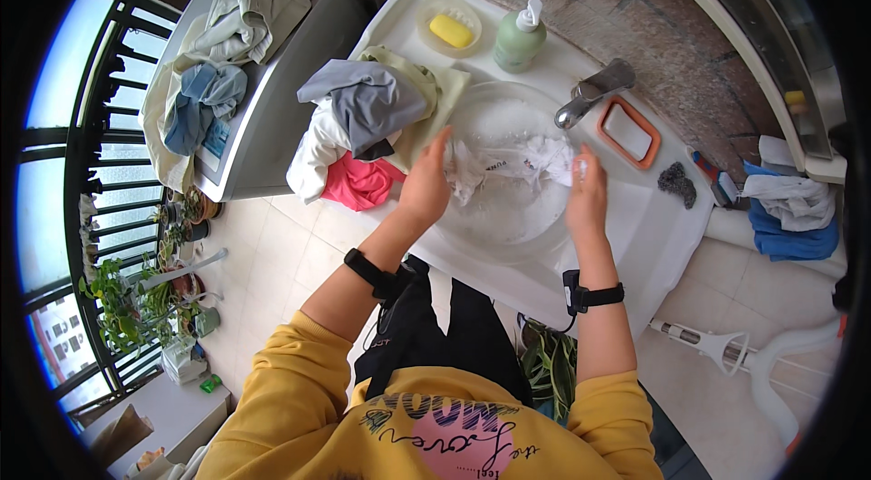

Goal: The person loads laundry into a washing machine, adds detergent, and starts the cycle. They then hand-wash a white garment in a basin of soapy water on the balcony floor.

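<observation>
A wet white cloth garment point(507, 163) with dark lettering stretches between my two hands, over soapy water in a clear round basin point(503, 253). My left hand point(430, 180) is at its left end, the back of the hand hiding most of the fingers' grip. My right hand point(588, 191) holds the bunched right end, with suds on the fingers. The basin sits in a white sink point(633, 228). Beside my left hand, a heap of clothes lies on the sink's edge: a grey garment point(371, 95), a white one point(316, 157) and a pink one point(360, 184).
Behind the basin stand a yellow soap bar point(451, 31) in a dish, a green pump bottle point(520, 41) and a metal faucet point(595, 92). An orange-rimmed soap dish point(629, 133), steel wool point(677, 185) and a brush point(713, 177) lie right. More clothes point(245, 17) cover a grey-white appliance at left.
</observation>
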{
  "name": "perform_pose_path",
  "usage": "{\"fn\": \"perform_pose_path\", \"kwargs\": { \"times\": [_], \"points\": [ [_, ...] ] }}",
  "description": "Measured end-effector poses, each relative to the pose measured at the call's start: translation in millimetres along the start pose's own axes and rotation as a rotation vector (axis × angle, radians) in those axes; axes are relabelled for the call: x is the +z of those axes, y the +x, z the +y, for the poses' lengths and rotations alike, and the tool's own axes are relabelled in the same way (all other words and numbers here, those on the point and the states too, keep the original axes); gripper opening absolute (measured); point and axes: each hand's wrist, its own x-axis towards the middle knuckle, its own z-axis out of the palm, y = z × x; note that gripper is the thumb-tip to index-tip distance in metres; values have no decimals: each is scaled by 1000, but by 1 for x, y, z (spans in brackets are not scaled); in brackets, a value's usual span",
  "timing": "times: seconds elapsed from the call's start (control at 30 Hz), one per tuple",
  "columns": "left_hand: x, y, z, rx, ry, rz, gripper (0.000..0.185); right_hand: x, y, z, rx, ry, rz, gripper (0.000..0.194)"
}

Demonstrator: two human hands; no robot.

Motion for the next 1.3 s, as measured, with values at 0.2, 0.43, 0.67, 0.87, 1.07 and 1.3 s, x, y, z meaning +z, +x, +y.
{"fn": "perform_pose_path", "kwargs": {
  "times": [0.2, 0.43, 0.67, 0.87, 1.07, 1.3],
  "points": [
    [27, -9, -2, 176, 537, -406, 61, 41, -5, 16, -145, -292, -474, 59],
    [53, 3, -14, 141, 764, -686, 59, 70, -2, 20, 56, -585, -946, 66],
    [41, 8, -2, 290, 771, -565, 51, 55, 17, 28, 20, -460, -990, 62],
    [24, 2, 7, 334, 713, -542, 29, 20, 4, -4, -76, -384, -781, 28],
    [-1, 16, 25, 432, 248, -200, 16, -6, 6, -50, -62, -177, -410, 15],
    [-10, 3, 6, 414, 345, 34, 17, 7, -17, -27, -337, -212, -165, 38]
  ]
}}
